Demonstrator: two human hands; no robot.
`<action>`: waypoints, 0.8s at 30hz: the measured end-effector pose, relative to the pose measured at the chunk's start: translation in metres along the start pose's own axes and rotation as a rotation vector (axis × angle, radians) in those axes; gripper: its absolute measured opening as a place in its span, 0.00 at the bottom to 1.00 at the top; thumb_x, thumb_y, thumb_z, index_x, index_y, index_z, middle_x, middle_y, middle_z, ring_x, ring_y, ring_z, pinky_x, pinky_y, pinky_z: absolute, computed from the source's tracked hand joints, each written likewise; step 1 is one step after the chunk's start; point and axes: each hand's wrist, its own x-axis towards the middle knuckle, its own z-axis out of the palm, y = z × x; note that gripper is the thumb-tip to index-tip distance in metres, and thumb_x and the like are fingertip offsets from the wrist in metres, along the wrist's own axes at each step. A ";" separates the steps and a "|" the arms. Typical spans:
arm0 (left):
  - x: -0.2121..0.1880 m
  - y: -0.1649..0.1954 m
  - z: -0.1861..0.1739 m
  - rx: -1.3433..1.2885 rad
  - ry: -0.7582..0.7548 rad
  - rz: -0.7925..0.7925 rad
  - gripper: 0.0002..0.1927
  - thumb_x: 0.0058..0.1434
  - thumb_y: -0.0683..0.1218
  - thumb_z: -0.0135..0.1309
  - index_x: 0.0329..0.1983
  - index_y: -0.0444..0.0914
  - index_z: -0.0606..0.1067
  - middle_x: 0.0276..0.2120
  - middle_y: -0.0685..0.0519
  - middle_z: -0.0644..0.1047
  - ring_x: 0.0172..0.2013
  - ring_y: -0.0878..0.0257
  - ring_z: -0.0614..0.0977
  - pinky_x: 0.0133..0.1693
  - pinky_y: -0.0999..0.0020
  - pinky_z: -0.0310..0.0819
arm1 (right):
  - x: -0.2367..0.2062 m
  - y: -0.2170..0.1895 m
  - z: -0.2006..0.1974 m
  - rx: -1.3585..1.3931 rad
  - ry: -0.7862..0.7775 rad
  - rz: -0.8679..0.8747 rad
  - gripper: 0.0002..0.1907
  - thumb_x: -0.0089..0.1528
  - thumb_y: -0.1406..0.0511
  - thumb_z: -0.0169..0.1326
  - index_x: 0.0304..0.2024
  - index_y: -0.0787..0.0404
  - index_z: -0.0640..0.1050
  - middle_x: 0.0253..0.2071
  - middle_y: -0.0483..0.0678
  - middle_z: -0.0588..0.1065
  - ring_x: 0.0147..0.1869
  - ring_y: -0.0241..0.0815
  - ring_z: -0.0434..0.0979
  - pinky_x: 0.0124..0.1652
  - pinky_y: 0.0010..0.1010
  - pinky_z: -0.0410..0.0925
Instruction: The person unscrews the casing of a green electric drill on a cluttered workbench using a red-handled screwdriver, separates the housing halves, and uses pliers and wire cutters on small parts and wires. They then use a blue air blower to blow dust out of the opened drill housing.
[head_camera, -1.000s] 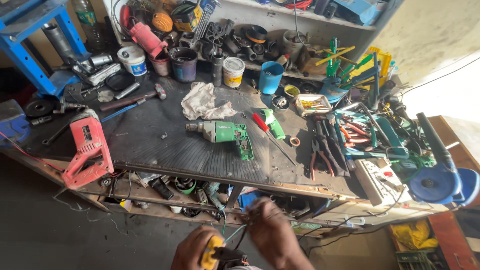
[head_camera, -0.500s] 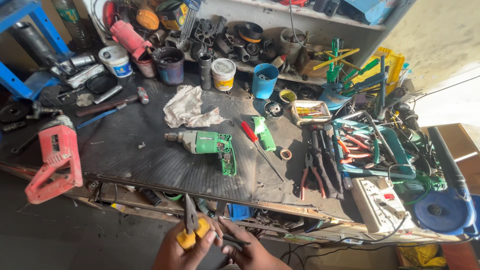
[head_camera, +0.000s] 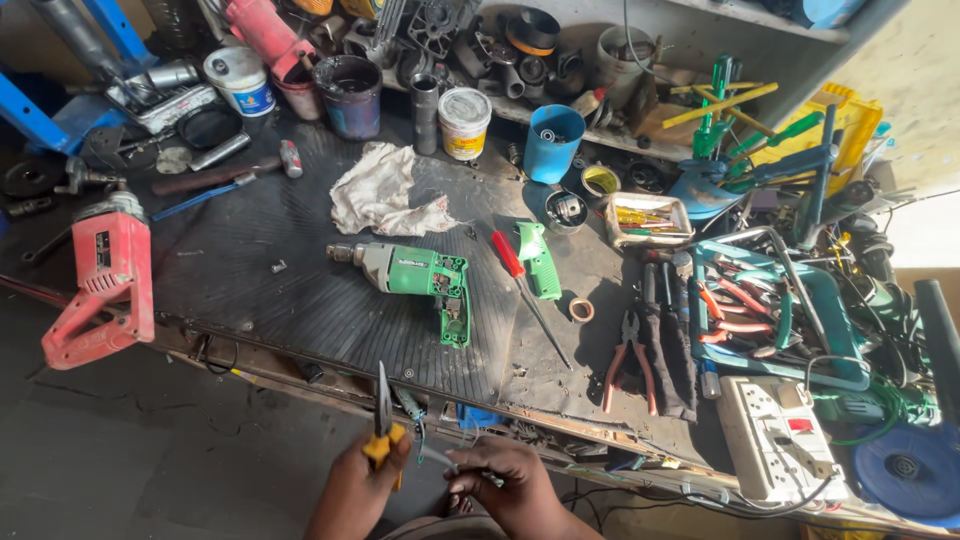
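1. Two hands work below the tabletop (head_camera: 300, 290) edge: left hand (head_camera: 362, 480) has its grip closed on yellow-handled pliers (head_camera: 383, 425), jaws up.
2. Right hand (head_camera: 505, 485) pinches a thin wire (head_camera: 440, 458) beside them; keeping it taut should steady the bite.

Thin wire (head_camera: 440, 458) between the hands, too small to tell; forearms cut off below.
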 end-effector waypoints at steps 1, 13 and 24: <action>-0.002 -0.005 0.001 -0.067 -0.085 -0.162 0.24 0.59 0.60 0.56 0.48 0.38 0.80 0.30 0.49 0.81 0.32 0.63 0.82 0.38 0.65 0.77 | 0.002 0.001 0.003 -0.087 0.043 -0.087 0.18 0.59 0.79 0.65 0.51 0.65 0.82 0.39 0.50 0.83 0.42 0.41 0.85 0.40 0.29 0.77; -0.014 0.002 -0.046 -0.005 0.050 0.670 0.41 0.55 0.35 0.58 0.72 0.32 0.56 0.67 0.33 0.62 0.68 0.39 0.64 0.62 0.52 0.63 | 0.036 -0.003 0.075 0.276 0.113 0.383 0.09 0.61 0.76 0.64 0.44 0.72 0.83 0.31 0.50 0.81 0.34 0.34 0.80 0.34 0.26 0.72; -0.008 -0.013 -0.122 0.118 0.195 0.741 0.34 0.52 0.36 0.60 0.63 0.33 0.65 0.62 0.39 0.69 0.63 0.42 0.72 0.61 0.53 0.68 | 0.073 -0.036 0.147 0.383 0.178 0.568 0.09 0.59 0.75 0.63 0.42 0.73 0.80 0.31 0.52 0.81 0.32 0.38 0.82 0.33 0.29 0.75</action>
